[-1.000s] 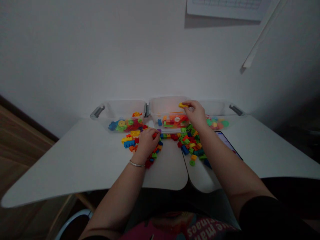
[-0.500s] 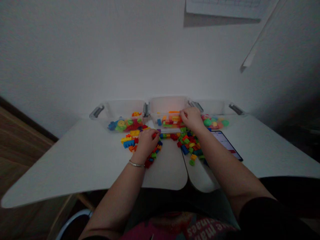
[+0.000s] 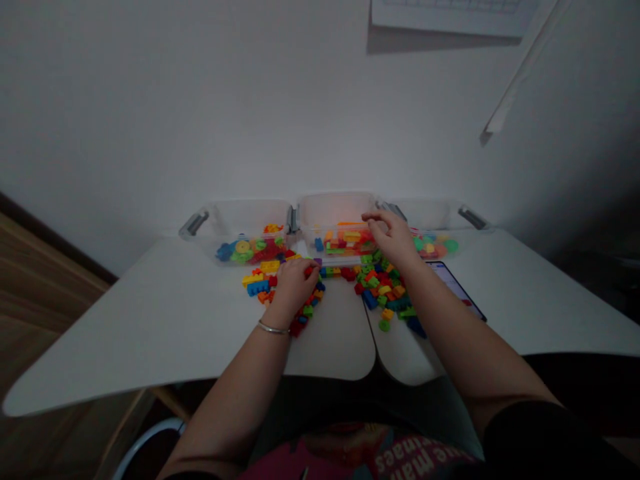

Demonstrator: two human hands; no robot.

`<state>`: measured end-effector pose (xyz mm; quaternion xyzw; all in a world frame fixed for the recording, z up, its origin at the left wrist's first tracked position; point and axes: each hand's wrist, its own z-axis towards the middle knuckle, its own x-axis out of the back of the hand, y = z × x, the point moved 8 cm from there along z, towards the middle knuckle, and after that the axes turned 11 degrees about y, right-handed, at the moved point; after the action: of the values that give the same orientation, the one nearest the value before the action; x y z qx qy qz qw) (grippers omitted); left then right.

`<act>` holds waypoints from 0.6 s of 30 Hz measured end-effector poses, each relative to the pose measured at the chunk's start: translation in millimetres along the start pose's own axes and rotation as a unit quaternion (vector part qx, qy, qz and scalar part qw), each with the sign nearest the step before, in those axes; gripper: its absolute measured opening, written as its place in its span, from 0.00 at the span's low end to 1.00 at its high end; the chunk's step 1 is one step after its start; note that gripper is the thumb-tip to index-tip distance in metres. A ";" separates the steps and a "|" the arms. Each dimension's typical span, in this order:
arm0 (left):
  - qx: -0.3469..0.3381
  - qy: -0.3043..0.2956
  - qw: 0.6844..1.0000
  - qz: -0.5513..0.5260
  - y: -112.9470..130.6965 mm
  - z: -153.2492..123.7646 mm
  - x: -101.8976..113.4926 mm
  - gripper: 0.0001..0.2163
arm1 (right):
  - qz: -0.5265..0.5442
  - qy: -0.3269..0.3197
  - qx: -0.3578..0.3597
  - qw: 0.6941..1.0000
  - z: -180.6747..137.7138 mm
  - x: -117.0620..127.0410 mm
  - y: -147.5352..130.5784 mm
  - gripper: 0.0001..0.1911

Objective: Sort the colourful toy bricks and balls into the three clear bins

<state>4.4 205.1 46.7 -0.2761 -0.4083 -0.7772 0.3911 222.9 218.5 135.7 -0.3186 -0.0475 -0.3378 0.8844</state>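
Observation:
My left hand (image 3: 296, 283) rests over the left heap of coloured building blocks (image 3: 259, 287), fingers curled, a red building block (image 3: 309, 271) showing at its fingertips. A silver bangle (image 3: 273, 328) circles that wrist. Over the front right corner of the middle clear bin (image 3: 335, 202), my right hand (image 3: 394, 238) has its thumb and fingers apart and nothing visible between them. Orange, yellow and red blocks (image 3: 345, 241) lie inside this bin. Below the right hand spreads another heap of mixed building blocks (image 3: 383, 287), partly covered by the forearm.
A left clear bin (image 3: 250, 210) holds round and blue-green pieces; a right clear bin (image 3: 425, 212) holds green, red and orange ones. A phone (image 3: 457, 287) lies by my right forearm. A seam (image 3: 369, 327) splits the white table (image 3: 175, 320). The wall stands behind.
My right hand has moved slightly right and toward me from the middle bin, and its fingers have spread from a pinch. The left hand stays on its heap.

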 end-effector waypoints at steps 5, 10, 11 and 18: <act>0.009 -0.002 1.000 0.006 -1.1 -1.1 0.3 0.10 | 0.065 0.053 -0.009 0.996 -19.0 11.7 -13.4 0.10; -0.001 0.005 1.000 0.005 0.4 -1.4 1.6 0.10 | 0.060 0.048 -0.056 0.995 -47.9 11.7 -11.2 0.08; -0.003 0.006 1.000 0.008 0.9 -1.3 1.8 0.10 | 0.036 0.021 -0.048 0.998 -54.7 6.5 -12.4 0.07; -0.001 0.002 1.000 0.018 3.1 -0.7 2.4 0.10 | -0.209 -0.216 0.085 0.950 -109.2 -44.2 -19.1 0.12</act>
<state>5.6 202.4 49.4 -0.2823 -0.4018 -0.7711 0.4053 162.6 167.6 46.1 -0.2903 -0.3315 -0.4331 0.7863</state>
